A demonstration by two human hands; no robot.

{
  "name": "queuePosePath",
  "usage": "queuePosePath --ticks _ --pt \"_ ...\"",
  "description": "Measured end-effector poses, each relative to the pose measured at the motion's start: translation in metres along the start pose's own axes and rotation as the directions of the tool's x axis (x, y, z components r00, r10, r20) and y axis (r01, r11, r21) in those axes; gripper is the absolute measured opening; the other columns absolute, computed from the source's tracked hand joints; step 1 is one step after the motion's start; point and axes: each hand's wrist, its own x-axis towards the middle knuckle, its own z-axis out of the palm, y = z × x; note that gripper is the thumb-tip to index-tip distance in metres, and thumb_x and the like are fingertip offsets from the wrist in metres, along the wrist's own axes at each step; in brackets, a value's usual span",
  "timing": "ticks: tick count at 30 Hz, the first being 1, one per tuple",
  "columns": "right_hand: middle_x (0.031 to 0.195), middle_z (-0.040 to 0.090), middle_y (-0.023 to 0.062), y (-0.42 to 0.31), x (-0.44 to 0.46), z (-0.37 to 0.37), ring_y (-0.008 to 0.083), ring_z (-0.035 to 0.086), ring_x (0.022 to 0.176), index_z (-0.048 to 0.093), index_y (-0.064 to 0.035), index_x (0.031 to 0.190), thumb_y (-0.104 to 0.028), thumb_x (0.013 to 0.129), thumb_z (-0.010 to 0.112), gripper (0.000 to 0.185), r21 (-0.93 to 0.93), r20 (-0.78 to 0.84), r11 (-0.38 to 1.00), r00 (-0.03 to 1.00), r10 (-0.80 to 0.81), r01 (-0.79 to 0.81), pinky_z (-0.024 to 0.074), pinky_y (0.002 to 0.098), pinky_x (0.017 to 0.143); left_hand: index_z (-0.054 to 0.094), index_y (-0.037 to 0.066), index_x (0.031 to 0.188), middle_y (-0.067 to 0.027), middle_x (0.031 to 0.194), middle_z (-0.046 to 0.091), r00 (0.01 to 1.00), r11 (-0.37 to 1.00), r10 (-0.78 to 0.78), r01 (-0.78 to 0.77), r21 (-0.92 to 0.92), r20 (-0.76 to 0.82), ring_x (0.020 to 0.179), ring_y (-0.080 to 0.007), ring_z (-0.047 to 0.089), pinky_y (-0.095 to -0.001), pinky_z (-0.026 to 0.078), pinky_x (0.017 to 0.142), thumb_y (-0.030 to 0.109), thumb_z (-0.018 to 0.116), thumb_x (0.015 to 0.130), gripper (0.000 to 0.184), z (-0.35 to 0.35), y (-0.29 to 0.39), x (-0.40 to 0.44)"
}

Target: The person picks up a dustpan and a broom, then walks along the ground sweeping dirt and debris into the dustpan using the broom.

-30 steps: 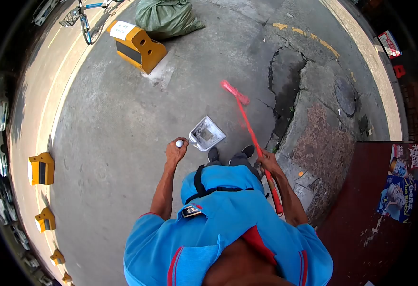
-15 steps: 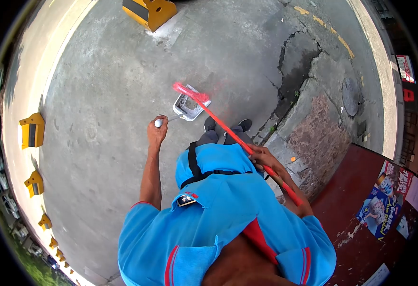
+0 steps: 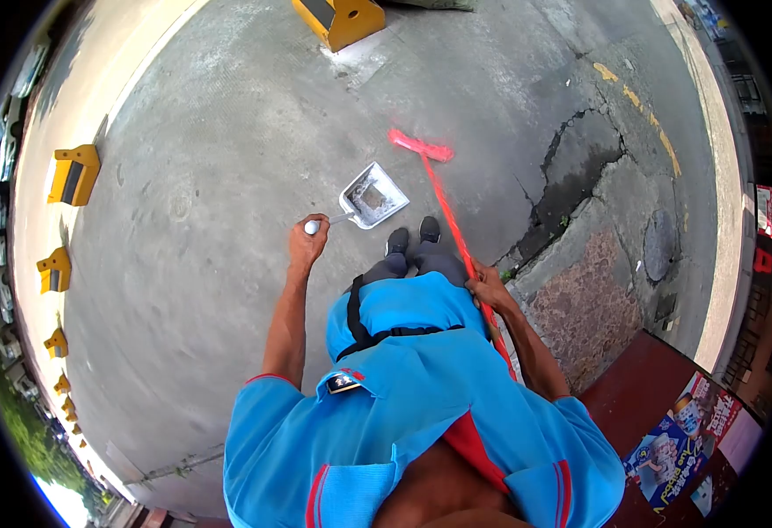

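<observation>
A white, square-sided dustpan point(image 3: 387, 211) lies on grey concrete pavement point(image 3: 201, 290) just ahead of a person's feet, seen from above through a round wide-angle lens. Dark debris shows on its floor. A short pale handle with a rounded white end point(image 3: 312, 227) runs from the dustpan to the person's left hand point(image 3: 307, 241), whose fingers are closed around it.

The person's right hand point(image 3: 489, 289) is wrapped around the long red stick of a broom point(image 3: 450, 207). The stick slants forward and slightly left to a blurred pinkish-red bristle head point(image 3: 421, 145), ahead and to the right of the dustpan and apart from it. Whether the bristles touch the ground cannot be told.

Close behind the dustpan are two dark shoes point(image 3: 397, 240) and dark grey trousers point(image 3: 439, 260). The person wears a bright blue shirt with red trim point(image 3: 315, 431) and a black strap at the waist point(image 3: 403, 332).

Farther right, a jagged crack point(image 3: 570, 176) with a dark patch splits the pavement, near a round grey cover point(image 3: 658, 245). At lower right stands a maroon surface point(image 3: 619, 378) bearing colourful posters point(image 3: 667, 453). Yellow-and-black barriers point(image 3: 74, 175) line the left side.
</observation>
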Motion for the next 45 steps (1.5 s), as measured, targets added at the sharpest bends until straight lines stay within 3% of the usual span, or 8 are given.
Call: queuePosePath --ticks 4,6,16,23,26,28,41,45 --pt "0.061 0.052 0.0021 0.005 -0.035 -0.02 0.0125 0.047 0.04 0.041 -0.0066 0.139 -0.004 0.076 0.056 0.065 0.045 0.048 0.999 0.999 0.02 -0.022 0.0387 0.0289 0.039 0.071 0.009 0.086 -0.0106 0.059 0.06 0.999 0.999 -0.04 0.04 -0.013 -0.016 0.057 -0.0168 0.06 -0.0318 0.046 0.056 0.024 0.064 0.079 0.018 0.005 0.001 -0.002" --pt "0.061 0.054 0.0021 -0.029 -0.06 -0.041 0.0102 0.044 0.037 0.042 -0.0095 0.14 0.0 0.075 0.053 0.066 0.252 0.215 0.918 0.943 0.254 -0.305 0.0334 0.0251 0.035 0.071 0.009 0.086 -0.0104 0.059 0.06 0.999 0.999 -0.043 0.043 -0.012 -0.028 0.057 -0.0168 0.06 -0.0316 0.047 0.056 0.025 0.064 0.079 0.018 0.007 0.001 -0.003" --pt "0.058 0.05 0.0015 -0.027 0.025 -0.089 0.0127 0.046 0.038 0.035 -0.0082 0.142 0.0 0.077 0.054 0.069 0.016 0.031 0.992 0.992 0.124 -0.124 0.0364 0.0282 0.035 0.071 0.008 0.088 -0.0024 0.061 0.06 0.981 0.981 -0.185 0.181 -0.07 -0.057 0.059 -0.0096 0.057 -0.0255 0.045 0.056 0.021 0.063 0.08 0.018 0.01 0.005 -0.015" --pt "0.061 0.053 0.003 -0.016 0.025 -0.098 0.0142 0.049 0.041 0.033 -0.0085 0.144 -0.003 0.077 0.053 0.07 -0.233 0.196 0.972 0.979 0.052 -0.006 0.0411 0.0295 0.04 0.072 0.009 0.086 -0.0073 0.061 0.061 0.948 0.955 -0.268 0.237 -0.181 -0.174 0.061 -0.0131 0.06 -0.0294 0.048 0.058 0.024 0.063 0.078 0.02 0.03 -0.014 -0.022" --pt "0.063 0.056 0.0031 0.001 0.023 -0.118 0.0113 0.047 0.043 0.039 -0.0116 0.142 -0.002 0.077 0.051 0.067 -0.192 0.257 0.979 0.966 -0.008 0.059 0.0388 0.0263 0.042 0.072 0.009 0.088 -0.0098 0.065 0.064 0.916 0.925 -0.32 0.247 -0.287 -0.243 0.062 -0.0165 0.062 -0.0313 0.049 0.061 0.025 0.062 0.078 0.021 0.041 -0.01 -0.024" --pt "0.067 0.06 0.0039 -0.053 -0.001 -0.129 0.0111 0.047 0.044 0.041 -0.0113 0.141 -0.001 0.076 0.053 0.066 -0.115 0.377 0.971 0.895 0.238 -0.209 0.0381 0.0255 0.042 0.072 0.008 0.088 -0.0129 0.07 0.066 0.904 0.948 -0.311 0.275 -0.158 -0.293 0.065 -0.0214 0.065 -0.0336 0.049 0.063 0.025 0.062 0.078 0.023 0.04 0.005 -0.02" --pt "0.058 0.048 0.001 -0.087 0.085 -0.106 0.011 0.044 0.039 0.029 -0.0143 0.146 -0.001 0.077 0.054 0.075 -0.1 0.301 0.994 0.951 0.066 -0.037 0.0349 0.0276 0.036 0.071 0.003 0.087 -0.0093 0.059 0.063 0.784 0.856 -0.487 0.343 -0.387 -0.384 0.055 -0.0174 0.064 -0.0304 0.051 0.058 0.03 0.062 0.078 0.03 0.01 -0.013 -0.003" --pt "0.058 0.048 0.0014 -0.098 0.108 -0.088 0.0123 0.045 0.037 0.03 -0.0108 0.145 -0.001 0.077 0.054 0.073 -0.075 0.185 0.997 0.982 0.027 -0.013 0.0363 0.0285 0.035 0.072 0.003 0.087 -0.0092 0.059 0.064 0.781 0.877 -0.467 0.352 -0.326 -0.414 0.056 -0.018 0.066 -0.0304 0.052 0.058 0.031 0.063 0.078 0.03 -0.016 -0.015 0.011"
